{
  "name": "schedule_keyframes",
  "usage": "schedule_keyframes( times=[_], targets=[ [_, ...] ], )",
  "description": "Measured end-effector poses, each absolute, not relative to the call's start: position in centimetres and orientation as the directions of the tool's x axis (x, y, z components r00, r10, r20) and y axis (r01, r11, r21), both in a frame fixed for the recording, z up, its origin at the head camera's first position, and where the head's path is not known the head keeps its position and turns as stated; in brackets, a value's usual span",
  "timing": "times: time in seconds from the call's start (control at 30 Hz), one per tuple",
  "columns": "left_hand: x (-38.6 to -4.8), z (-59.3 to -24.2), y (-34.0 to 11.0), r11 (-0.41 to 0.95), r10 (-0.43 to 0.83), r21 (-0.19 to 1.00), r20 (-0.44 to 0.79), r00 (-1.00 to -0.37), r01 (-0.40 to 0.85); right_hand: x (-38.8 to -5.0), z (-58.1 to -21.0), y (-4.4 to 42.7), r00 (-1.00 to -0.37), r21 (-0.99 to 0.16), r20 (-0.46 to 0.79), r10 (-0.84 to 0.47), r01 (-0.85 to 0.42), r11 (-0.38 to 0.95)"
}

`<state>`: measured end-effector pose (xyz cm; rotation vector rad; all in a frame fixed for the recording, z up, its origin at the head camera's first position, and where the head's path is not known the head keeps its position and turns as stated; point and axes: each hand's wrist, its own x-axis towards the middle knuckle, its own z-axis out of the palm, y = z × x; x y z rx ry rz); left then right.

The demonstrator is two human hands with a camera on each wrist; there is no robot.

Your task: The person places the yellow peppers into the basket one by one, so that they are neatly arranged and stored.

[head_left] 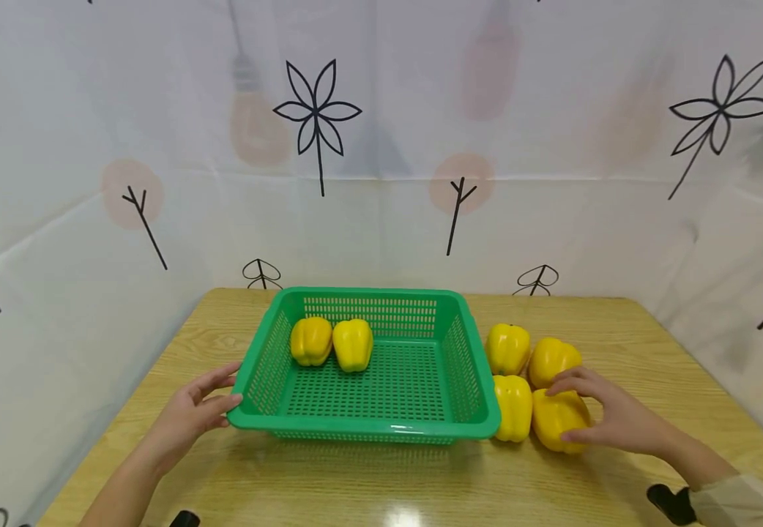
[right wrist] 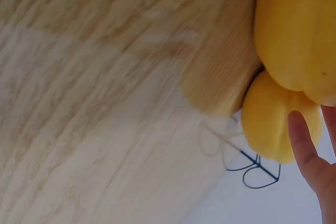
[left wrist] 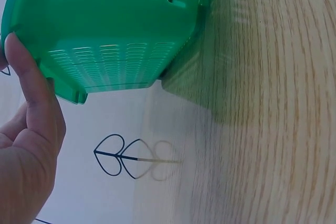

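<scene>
A green plastic basket [head_left: 365, 424] with slotted walls stands on the table. Two yellow bell peppers [head_left: 353, 345] lie inside it at the back left. My left hand [head_left: 190, 410] grips the basket's left rim near its front corner; the left wrist view shows a fingertip on that rim. To the right of the basket, several more yellow bell peppers [head_left: 508, 350] sit close together. Around the front right bell pepper [head_left: 558, 421] my right hand [head_left: 619, 417] has its thumb at the front and its fingers at the back. Part of that hand is outside the right wrist view.
The wooden table [head_left: 329, 483] carries everything. A patterned white cloth [head_left: 381, 234] hangs behind it and at both sides. Another bell pepper [head_left: 513, 410] lies right beside the basket's front right corner.
</scene>
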<state>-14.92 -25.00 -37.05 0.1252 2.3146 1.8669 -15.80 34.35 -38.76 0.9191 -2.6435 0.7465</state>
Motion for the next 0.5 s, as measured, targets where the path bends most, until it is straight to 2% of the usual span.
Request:
schedule_keyframes(
  times=[0.07, 0.27, 0.5],
  targets=[
    [-14.9, -37.1, -25.0, 0.215, 0.167, 0.976, -0.072, -0.983, -0.035, -15.7, -39.0, 34.6, -0.758, -0.377, 0.376, -0.532, -0.65, 0.66],
    [-14.9, -37.0, -24.9, 0.226, 0.157, 0.973, -0.085, -0.984, -0.048, -15.5, -39.7, 35.1, -0.775, -0.406, 0.338, -0.534, -0.632, 0.66],
    [-14.9, -37.0, -24.9, 0.226, 0.155, 0.973, -0.079, -0.985, -0.043, -15.7, -40.3, 35.2, -0.751, -0.42, 0.372, -0.546, -0.661, 0.622]
  ],
)
